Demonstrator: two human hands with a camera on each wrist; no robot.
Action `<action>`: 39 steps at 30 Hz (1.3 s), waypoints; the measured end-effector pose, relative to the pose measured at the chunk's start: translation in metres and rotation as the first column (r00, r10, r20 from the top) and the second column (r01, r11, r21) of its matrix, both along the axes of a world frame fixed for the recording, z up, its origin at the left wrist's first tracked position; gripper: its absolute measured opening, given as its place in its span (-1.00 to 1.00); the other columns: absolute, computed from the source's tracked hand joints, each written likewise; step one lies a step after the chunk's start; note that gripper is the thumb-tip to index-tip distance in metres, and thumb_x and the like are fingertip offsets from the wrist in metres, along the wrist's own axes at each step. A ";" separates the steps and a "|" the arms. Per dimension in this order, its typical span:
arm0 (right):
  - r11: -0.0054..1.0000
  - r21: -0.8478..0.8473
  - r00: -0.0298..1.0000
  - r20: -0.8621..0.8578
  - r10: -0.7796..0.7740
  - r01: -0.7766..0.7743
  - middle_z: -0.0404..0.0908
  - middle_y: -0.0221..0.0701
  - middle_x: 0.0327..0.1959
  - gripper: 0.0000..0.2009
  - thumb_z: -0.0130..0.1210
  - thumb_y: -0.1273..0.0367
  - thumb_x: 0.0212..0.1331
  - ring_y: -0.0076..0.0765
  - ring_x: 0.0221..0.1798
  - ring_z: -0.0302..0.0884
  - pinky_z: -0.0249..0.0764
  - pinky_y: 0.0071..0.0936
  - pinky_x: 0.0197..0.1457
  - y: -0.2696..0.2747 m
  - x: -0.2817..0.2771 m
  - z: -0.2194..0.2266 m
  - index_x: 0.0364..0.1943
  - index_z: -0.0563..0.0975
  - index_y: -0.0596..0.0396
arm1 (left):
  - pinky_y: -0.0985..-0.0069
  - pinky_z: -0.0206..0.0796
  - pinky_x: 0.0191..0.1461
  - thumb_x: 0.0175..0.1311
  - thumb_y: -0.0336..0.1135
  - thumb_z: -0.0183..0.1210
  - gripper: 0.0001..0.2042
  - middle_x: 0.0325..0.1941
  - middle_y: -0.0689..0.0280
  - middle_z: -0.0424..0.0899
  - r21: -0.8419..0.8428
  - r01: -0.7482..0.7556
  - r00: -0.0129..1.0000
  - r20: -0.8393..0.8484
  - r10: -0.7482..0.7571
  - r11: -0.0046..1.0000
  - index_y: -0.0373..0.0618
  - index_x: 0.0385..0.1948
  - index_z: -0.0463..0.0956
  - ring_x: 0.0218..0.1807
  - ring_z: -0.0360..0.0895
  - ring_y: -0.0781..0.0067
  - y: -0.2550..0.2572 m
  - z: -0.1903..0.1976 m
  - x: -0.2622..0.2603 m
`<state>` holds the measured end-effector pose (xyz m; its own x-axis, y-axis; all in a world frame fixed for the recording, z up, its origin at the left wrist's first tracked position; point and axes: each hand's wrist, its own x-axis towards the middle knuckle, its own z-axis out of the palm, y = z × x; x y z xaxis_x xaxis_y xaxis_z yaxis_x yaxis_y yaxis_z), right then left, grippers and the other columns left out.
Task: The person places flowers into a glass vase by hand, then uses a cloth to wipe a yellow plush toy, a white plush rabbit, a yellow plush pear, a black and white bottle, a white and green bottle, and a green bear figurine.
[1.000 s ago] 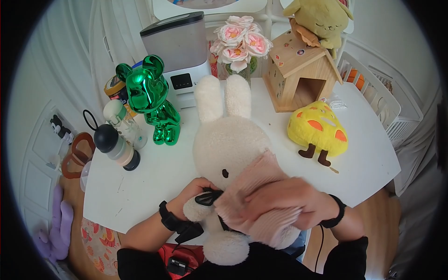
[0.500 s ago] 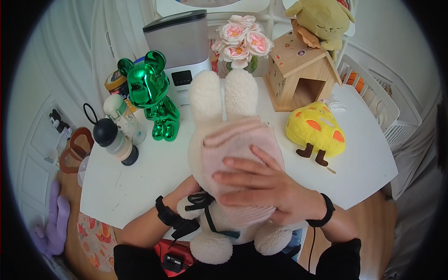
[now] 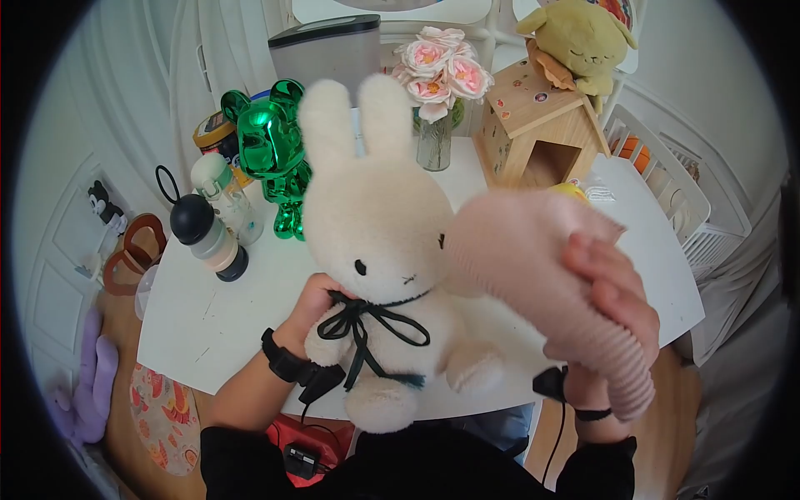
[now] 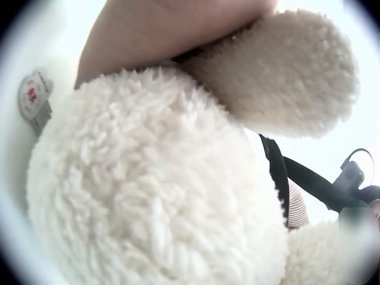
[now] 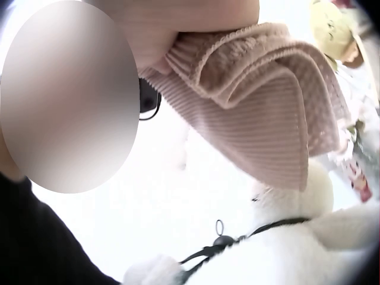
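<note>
A cream plush rabbit [image 3: 375, 225] with a dark ribbon bow [image 3: 356, 307] at its neck sits upright at the table's front edge. My left hand [image 3: 312, 310] grips it by its side, near the neck and one arm; the fingers are hidden behind the plush. In the left wrist view the fleecy plush [image 4: 154, 178] fills most of the picture under the hand. My right hand [image 3: 618, 287] holds a pink ribbed cloth [image 3: 533, 250], raised to the right of the rabbit's face and overlapping its edge. The right wrist view shows the cloth [image 5: 249, 124] hanging in folds.
On the white table's [image 3: 200, 325] left stand a black-capped bottle [image 3: 208, 237], a clear bottle [image 3: 229, 196] and a shiny green bear figure [image 3: 271, 150]. Behind are a grey-topped dispenser [image 3: 325, 62], roses [image 3: 442, 71] in a vase and a wooden house [image 3: 533, 125] bearing a plush.
The pink cloth, lying over the rabbit's face half a second ago, has been lifted off to the right by my right hand. The rabbit's face now shows, and its body has turned.
</note>
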<state>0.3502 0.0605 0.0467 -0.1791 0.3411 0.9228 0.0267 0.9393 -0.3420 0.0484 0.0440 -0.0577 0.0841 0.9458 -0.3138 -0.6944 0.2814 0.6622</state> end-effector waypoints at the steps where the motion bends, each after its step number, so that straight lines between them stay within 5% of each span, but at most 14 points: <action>1: 1.000 -0.001 1.000 -0.008 -0.001 0.001 0.62 -0.02 0.15 -0.74 0.23 0.24 0.32 0.13 0.24 0.56 0.41 0.09 0.34 0.007 -0.007 0.006 0.00 0.55 -0.03 | 0.27 0.64 -0.05 0.04 -0.53 0.07 -0.78 -0.30 0.09 0.72 0.057 -0.121 0.986 -0.107 0.127 0.991 -0.40 -0.29 0.62 -0.26 0.71 0.20 -0.001 0.007 -0.001; 7: 0.986 0.147 0.832 0.555 -0.017 -0.079 0.18 -0.11 0.55 -0.19 0.31 0.51 -0.17 0.19 0.61 0.00 -0.04 0.32 0.54 0.031 -0.065 -0.009 0.38 0.40 0.00 | 0.33 0.57 0.10 0.19 -0.41 0.15 -0.65 -0.05 0.09 0.70 0.225 -0.104 0.955 -0.248 0.160 0.969 -0.38 0.00 0.55 -0.06 0.69 0.29 -0.002 0.011 -0.006; 9: 0.984 0.010 0.630 0.769 0.106 -0.178 -0.02 -0.14 0.64 -0.13 0.28 0.51 -0.14 0.26 0.65 -0.21 -0.31 0.28 0.60 0.023 -0.072 -0.029 0.46 0.35 -0.16 | 0.34 0.56 0.11 0.21 -0.40 0.16 -0.64 -0.02 0.10 0.69 0.215 -0.113 0.946 -0.275 0.171 0.970 -0.38 0.03 0.53 -0.03 0.68 0.30 -0.004 0.016 -0.003; 11: 0.964 -0.077 0.627 0.745 0.226 -0.255 0.10 -0.24 0.60 -0.18 0.26 0.53 -0.20 0.01 0.65 -0.07 -0.30 0.32 0.60 0.015 -0.062 -0.041 0.38 0.41 -0.01 | 0.35 0.55 0.13 0.23 -0.38 0.17 -0.62 0.01 0.10 0.68 0.204 -0.132 0.939 -0.287 0.189 0.970 -0.37 0.07 0.52 -0.01 0.67 0.31 -0.005 0.021 0.002; 13: 0.912 -0.246 0.413 0.831 0.372 -0.327 0.17 -0.25 0.57 -0.22 0.27 0.52 -0.17 -0.12 0.65 -0.04 -0.31 0.27 0.62 0.006 -0.053 -0.066 0.36 0.42 0.02 | 0.36 0.54 0.15 0.25 -0.36 0.18 -0.60 0.05 0.10 0.67 0.202 -0.147 0.935 -0.293 0.203 0.968 -0.37 0.10 0.50 0.02 0.67 0.33 -0.007 0.026 0.006; 15: 0.921 -0.220 0.444 0.824 0.351 -0.321 0.28 -0.30 0.52 -0.20 0.29 0.56 -0.18 -0.21 0.57 0.16 -0.26 0.27 0.62 -0.004 -0.041 -0.067 0.37 0.43 -0.02 | 0.37 0.53 0.16 0.26 -0.35 0.18 -0.58 0.08 0.10 0.66 0.202 -0.161 0.930 -0.296 0.217 0.966 -0.36 0.14 0.48 0.04 0.66 0.34 -0.009 0.029 0.010; 17: 0.751 -0.505 0.375 0.657 0.654 -0.425 0.47 -0.30 0.37 -0.30 0.29 0.57 -0.16 -0.13 0.49 0.31 -0.20 0.17 0.63 -0.008 -0.024 -0.062 0.27 0.50 0.09 | 0.38 0.52 0.18 0.28 -0.33 0.19 -0.55 0.11 0.10 0.65 0.197 -0.170 0.925 -0.306 0.226 0.965 -0.35 0.17 0.46 0.07 0.65 0.35 -0.010 0.033 0.013; 21: 0.721 -0.571 0.544 0.487 0.683 -0.394 0.64 -0.18 0.02 -0.51 0.27 0.59 -0.07 -0.01 0.04 0.67 0.49 -0.02 0.31 -0.011 0.004 -0.038 0.09 0.55 0.25 | 0.40 0.50 0.20 0.31 -0.30 0.20 -0.52 0.16 0.10 0.64 0.211 -0.178 0.913 -0.329 0.242 0.961 -0.35 0.22 0.44 0.10 0.64 0.36 -0.012 0.034 0.013; 23: 0.835 -0.392 0.663 0.511 0.547 -0.387 0.68 -0.18 -0.06 -0.55 0.31 0.57 -0.03 0.03 -0.10 0.73 0.64 -0.04 0.09 -0.013 0.002 -0.029 0.05 0.56 0.25 | 0.48 0.43 0.26 0.42 -0.19 0.18 -0.42 0.33 0.15 0.52 0.180 -0.096 0.922 -0.355 0.155 0.979 -0.26 0.39 0.27 0.24 0.54 0.42 -0.011 0.029 0.007; 25: 0.976 0.030 0.975 0.060 0.212 -0.214 0.70 -0.14 -0.03 -0.60 0.35 0.50 0.00 0.10 -0.10 0.73 0.65 0.00 0.07 -0.024 -0.014 -0.040 0.00 0.58 0.15 | 0.46 0.44 0.24 0.43 -0.21 0.16 -0.45 0.31 0.16 0.53 0.181 -0.084 0.910 -0.387 0.150 0.980 -0.26 0.37 0.30 0.21 0.56 0.41 -0.011 0.024 0.006; 27: 0.960 0.242 0.990 -0.001 0.142 -0.138 0.61 -0.06 0.19 -0.59 0.29 0.40 0.11 0.14 0.24 0.57 0.35 0.21 0.42 -0.031 -0.041 -0.040 0.10 0.56 -0.07 | 0.45 0.46 0.22 0.44 -0.23 0.15 -0.48 0.29 0.16 0.55 0.184 -0.050 0.893 -0.431 0.127 0.982 -0.27 0.35 0.33 0.19 0.58 0.40 -0.012 0.023 0.007; 29: 0.954 0.211 0.803 0.593 0.050 -0.215 0.29 -0.18 0.50 -0.40 0.30 0.37 0.05 0.07 0.54 0.21 0.08 0.38 0.52 -0.031 -0.048 -0.019 0.28 0.49 -0.20 | 0.43 0.48 0.20 0.40 -0.28 0.16 -0.49 0.28 0.15 0.56 0.244 0.017 0.922 -0.380 0.079 0.970 -0.29 0.34 0.34 0.17 0.59 0.37 -0.015 0.023 0.007; 31: 0.954 -0.022 0.610 0.765 0.208 -0.299 0.29 -0.20 0.51 -0.43 0.16 0.43 0.13 -0.11 0.60 0.12 0.16 0.15 0.53 -0.032 -0.074 -0.037 0.33 0.47 -0.08 | 0.42 0.49 0.19 0.40 -0.30 0.17 -0.49 0.27 0.14 0.57 0.219 0.016 0.917 -0.393 0.074 0.976 -0.30 0.33 0.34 0.17 0.60 0.36 -0.013 0.019 0.004; 39: 0.883 -0.245 0.430 0.801 0.417 -0.401 0.44 -0.18 0.36 -0.52 0.15 0.47 0.03 -0.17 0.45 0.34 0.43 -0.28 0.34 -0.048 -0.031 -0.084 0.14 0.51 0.22 | 0.34 0.48 0.24 0.38 -0.31 0.23 -0.47 0.26 0.11 0.58 0.182 -0.134 0.950 -0.258 0.179 0.974 -0.31 0.33 0.34 0.20 0.58 0.29 -0.012 0.000 -0.007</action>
